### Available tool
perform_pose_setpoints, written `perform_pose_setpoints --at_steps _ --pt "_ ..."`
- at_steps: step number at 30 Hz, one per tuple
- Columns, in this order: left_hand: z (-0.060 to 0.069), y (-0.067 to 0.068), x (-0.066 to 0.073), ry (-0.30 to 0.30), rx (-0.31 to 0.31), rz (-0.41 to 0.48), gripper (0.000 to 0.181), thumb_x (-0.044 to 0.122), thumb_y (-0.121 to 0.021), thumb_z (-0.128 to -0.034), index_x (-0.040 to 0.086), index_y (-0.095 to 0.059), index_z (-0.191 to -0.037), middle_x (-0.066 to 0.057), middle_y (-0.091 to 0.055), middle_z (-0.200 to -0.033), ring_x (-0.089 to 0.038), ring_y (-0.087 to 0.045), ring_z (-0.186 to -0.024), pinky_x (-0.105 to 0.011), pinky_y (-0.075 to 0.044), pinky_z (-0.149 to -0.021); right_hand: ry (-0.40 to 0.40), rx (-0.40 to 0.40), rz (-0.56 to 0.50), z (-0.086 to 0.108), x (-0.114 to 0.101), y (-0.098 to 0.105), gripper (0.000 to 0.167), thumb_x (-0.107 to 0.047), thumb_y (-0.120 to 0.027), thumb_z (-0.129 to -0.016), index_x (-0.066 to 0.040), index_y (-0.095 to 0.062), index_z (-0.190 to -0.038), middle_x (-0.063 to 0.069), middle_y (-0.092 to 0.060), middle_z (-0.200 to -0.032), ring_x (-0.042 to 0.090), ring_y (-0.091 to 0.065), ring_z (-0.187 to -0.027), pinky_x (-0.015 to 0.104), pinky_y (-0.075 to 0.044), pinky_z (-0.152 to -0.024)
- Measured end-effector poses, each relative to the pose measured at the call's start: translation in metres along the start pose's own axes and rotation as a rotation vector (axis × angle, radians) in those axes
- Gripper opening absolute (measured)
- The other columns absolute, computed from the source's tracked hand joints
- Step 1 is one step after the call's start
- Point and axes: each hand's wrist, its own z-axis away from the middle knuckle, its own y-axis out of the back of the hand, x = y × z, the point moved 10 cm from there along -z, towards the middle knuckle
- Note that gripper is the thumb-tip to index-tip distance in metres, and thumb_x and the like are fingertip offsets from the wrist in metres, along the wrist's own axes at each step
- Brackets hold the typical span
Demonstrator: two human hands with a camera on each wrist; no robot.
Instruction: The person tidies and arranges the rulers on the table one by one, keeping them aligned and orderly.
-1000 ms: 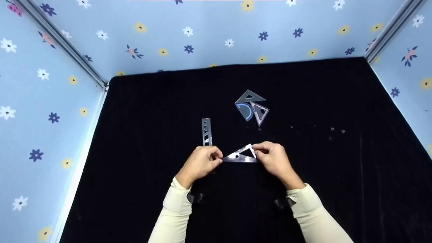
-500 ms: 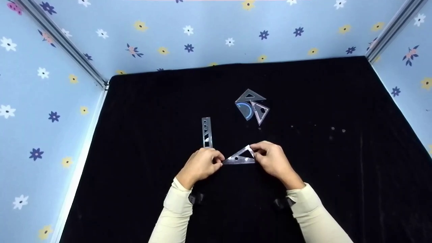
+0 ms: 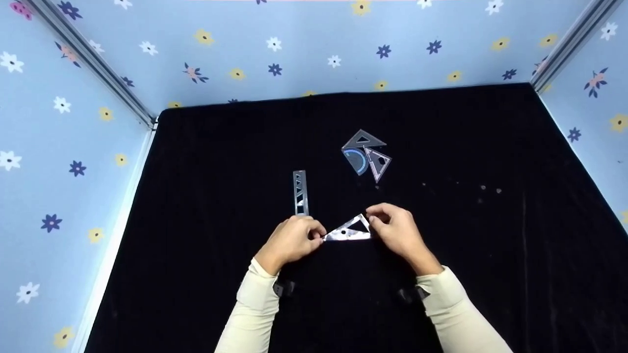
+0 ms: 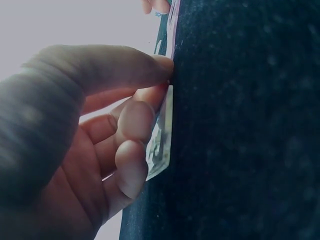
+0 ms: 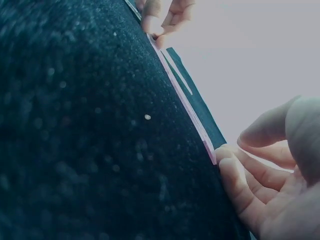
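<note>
A clear triangular set square (image 3: 347,234) with a triangular cutout lies nearly flat on the black cloth between the hands. My left hand (image 3: 294,238) pinches its pointed left tip between thumb and forefinger, seen close in the left wrist view. At its right corner is my right hand (image 3: 395,228); the right wrist view shows its fingertips (image 5: 231,167) touching the pink-edged end, the thumb (image 5: 265,127) lifted away. A clear ruler (image 3: 300,193) with cutouts runs under my left hand, which hides its near part.
Farther back lie a grey set square (image 3: 364,139), a protractor (image 3: 356,161) with a blue arc, and a pink-edged set square (image 3: 379,163), close together. Small specks (image 3: 490,189) dot the cloth at right. Flowered blue panels (image 3: 304,49) stand at the back and sides.
The set square's right side has come down slightly toward me and it now reflects more light. My right hand's grip on its corner has loosened. The ruler and far pieces stay put.
</note>
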Motion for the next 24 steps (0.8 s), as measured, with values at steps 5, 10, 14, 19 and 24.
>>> perform_pose_setpoints --at_steps 5,10,14,19,24 --pt "0.0004 0.0012 -0.0010 0.009 0.006 -0.008 0.008 0.020 -0.075 -0.0798 0.024 -0.077 -0.086 0.016 -0.063 -0.078 -0.006 -0.058 -0.075 -0.030 -0.052 -0.069 0.000 -0.044 0.066 -0.0006 0.0005 0.0045 0.012 -0.003 -0.072 -0.085 -0.007 -0.076 -0.096 -0.001 -0.071 -0.083 0.015 -0.064 -0.075 0.031 -0.052 -0.071" --pt "0.0011 0.0026 -0.0016 0.016 0.007 -0.012 0.009 0.020 -0.076 -0.0799 0.027 -0.078 -0.085 0.017 -0.063 -0.079 -0.005 -0.059 -0.076 -0.032 -0.053 -0.071 -0.031 -0.153 0.111 -0.0003 0.0049 0.0022 0.007 -0.006 -0.074 -0.085 -0.009 -0.075 -0.091 -0.004 -0.068 -0.079 0.012 -0.062 -0.073 0.030 -0.052 -0.070" --pt "0.0013 0.0021 -0.0022 0.016 0.003 -0.010 0.009 0.020 -0.076 -0.0803 0.027 -0.078 -0.086 0.017 -0.063 -0.079 -0.006 -0.059 -0.075 -0.032 -0.053 -0.071 -0.026 -0.205 0.110 0.0009 0.0040 -0.0018 0.006 -0.008 -0.073 -0.086 -0.009 -0.076 -0.092 -0.004 -0.069 -0.079 0.012 -0.064 -0.073 0.030 -0.054 -0.069" --pt "0.0013 0.0019 -0.0027 0.009 0.002 -0.004 0.011 0.017 -0.075 -0.0804 0.026 -0.078 -0.086 0.016 -0.062 -0.079 -0.006 -0.058 -0.074 -0.032 -0.053 -0.068 -0.017 -0.207 0.118 0.0017 0.0023 -0.0033 0.006 -0.008 -0.073 -0.087 -0.010 -0.076 -0.092 -0.005 -0.071 -0.080 0.010 -0.065 -0.074 0.032 -0.054 -0.071" --pt "0.0016 0.0015 -0.0031 0.012 -0.002 0.003 0.011 0.017 -0.076 -0.0808 0.026 -0.078 -0.086 0.015 -0.062 -0.079 -0.006 -0.058 -0.073 -0.032 -0.052 -0.068 -0.013 -0.198 0.129 0.0012 0.0025 -0.0031 0.005 -0.009 -0.073 -0.087 -0.010 -0.076 -0.091 -0.006 -0.071 -0.078 0.010 -0.064 -0.072 0.033 -0.053 -0.070"
